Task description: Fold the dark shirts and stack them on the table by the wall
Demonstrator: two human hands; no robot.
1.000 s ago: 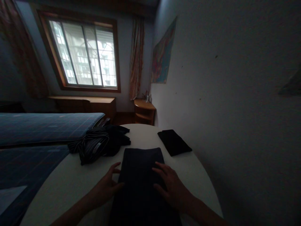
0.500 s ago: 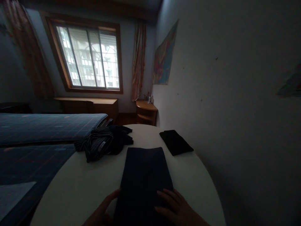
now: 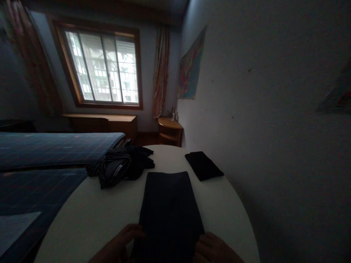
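Note:
A dark navy folded garment [image 3: 170, 204] lies lengthwise on the round white table [image 3: 79, 212], its near end cut off by the bottom of the view. At its left edge, my left hand [image 3: 123, 239] is closed with the fingertips on the cloth. My right hand [image 3: 212, 248] has its fingers curled over the right edge, gripping the fabric. Beyond it to the right is a smaller black folded cloth [image 3: 204, 166]. A crumpled black striped garment [image 3: 120, 166] lies at the table's far left.
A bed with a blue plaid cover [image 3: 55, 149] stands along the left, against the table. The white wall [image 3: 268, 146] rises close on the right. Behind are a wooden desk [image 3: 120, 118], a corner shelf [image 3: 170, 124] and a window [image 3: 104, 69].
My right hand has slid from lying spread on the navy garment to its right edge, where its fingers have curled. My left hand has moved slightly nearer and closed at the left edge.

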